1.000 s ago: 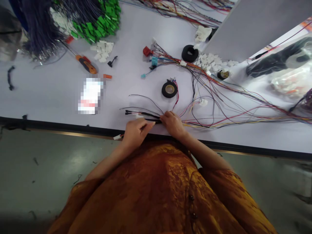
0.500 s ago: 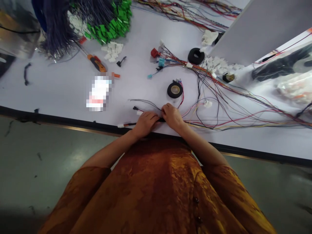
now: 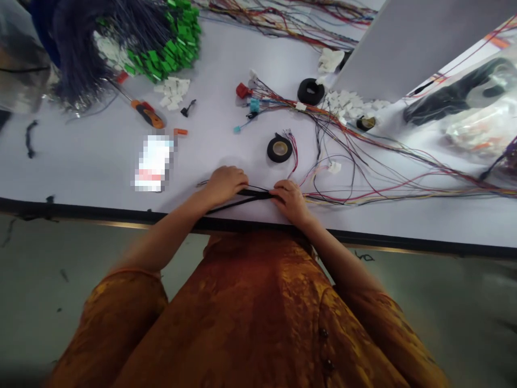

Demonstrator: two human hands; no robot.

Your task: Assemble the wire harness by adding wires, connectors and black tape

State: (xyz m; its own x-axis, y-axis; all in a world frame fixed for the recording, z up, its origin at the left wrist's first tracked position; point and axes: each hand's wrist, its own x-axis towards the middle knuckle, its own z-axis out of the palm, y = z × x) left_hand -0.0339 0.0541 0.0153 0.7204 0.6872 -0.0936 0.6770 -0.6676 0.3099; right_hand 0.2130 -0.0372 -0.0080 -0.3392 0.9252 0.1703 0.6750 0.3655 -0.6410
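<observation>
Left hand [image 3: 226, 183] shifted forward, black cables [image 3: 258, 194], filled clear bag [image 3: 464, 114]

Smooth tabletop, glossy plastic and shiny cloth.
The pale tabletop [image 3: 89, 161] looks smooth; the grey-green floor [image 3: 28, 269] has a dull gloss. The patterned garment [image 3: 242, 302] is cloth with a sheen. Clear bags [image 3: 480, 129] look like crinkled, glossy plastic, green connectors [image 3: 173, 54] hard plastic, the black taped wires [image 3: 258, 195] matt, the screwdriver shaft [image 3: 120, 90] metal.
</observation>
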